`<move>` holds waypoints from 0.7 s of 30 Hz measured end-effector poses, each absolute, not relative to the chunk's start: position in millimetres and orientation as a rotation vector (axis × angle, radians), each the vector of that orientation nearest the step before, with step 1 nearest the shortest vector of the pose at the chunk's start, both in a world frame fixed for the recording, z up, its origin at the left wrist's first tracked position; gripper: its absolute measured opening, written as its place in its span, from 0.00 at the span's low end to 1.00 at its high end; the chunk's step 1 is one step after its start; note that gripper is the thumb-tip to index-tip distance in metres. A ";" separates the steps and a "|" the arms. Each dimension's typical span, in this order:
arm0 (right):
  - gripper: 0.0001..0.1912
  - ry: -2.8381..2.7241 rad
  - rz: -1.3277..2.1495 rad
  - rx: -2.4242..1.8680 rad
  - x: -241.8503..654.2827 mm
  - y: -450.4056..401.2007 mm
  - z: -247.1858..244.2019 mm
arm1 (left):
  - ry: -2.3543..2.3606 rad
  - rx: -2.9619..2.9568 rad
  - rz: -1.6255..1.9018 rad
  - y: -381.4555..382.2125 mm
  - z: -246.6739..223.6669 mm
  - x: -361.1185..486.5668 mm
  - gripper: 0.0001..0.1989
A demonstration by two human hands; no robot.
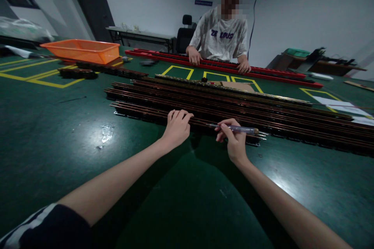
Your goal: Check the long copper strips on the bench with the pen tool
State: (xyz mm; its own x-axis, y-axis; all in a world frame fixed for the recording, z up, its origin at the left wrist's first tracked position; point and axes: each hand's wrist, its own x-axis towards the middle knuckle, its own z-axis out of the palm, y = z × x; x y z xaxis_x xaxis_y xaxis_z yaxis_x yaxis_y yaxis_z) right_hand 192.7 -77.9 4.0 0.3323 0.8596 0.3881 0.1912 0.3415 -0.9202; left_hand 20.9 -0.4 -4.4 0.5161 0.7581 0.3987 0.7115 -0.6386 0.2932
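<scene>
Long dark assemblies with coppery rods (pixel 204 103) lie side by side across the green table. My left hand (pixel 177 128) rests on the near edge of the closest one, its fingers bent over the rods; whether they grip a rod is hidden. In my right hand (pixel 232 140) is a screwdriver (pixel 244 129) with a clear purplish handle, held level. Its thin shaft points left, just above the rods of the nearest assembly, between my two hands. Silvery rod ends (pixel 263 135) show to the right of my right hand.
Across the table (pixel 73 124), a person (pixel 223 33) has both hands on a long red rail (pixel 280 74). An orange basket (pixel 84 51) stands at the back left, near short dark pieces (pixel 77 73). Papers (pixel 339 104) lie on the right, cardboard (pixel 238 86) behind the rods.
</scene>
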 end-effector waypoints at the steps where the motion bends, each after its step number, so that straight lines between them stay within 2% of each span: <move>1: 0.07 -1.174 0.599 -1.165 192.7 -77.9 3.9 | 1.292 2.656 0.776 -0.4 -4.5 21.0 0.20; 21: 0.06 -1.176 0.598 -1.163 193.4 -77.7 2.5 | 1.291 2.660 0.783 -2.2 -1.5 22.4 0.18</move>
State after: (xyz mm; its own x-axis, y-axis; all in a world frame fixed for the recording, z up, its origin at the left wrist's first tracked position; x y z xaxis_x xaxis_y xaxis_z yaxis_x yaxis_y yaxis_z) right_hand 193.4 -77.7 2.5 0.3324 0.8586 0.3902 0.1909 0.3439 -0.9194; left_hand 22.4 -2.2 -1.5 0.5135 0.7540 0.4095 0.7119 -0.6409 0.2873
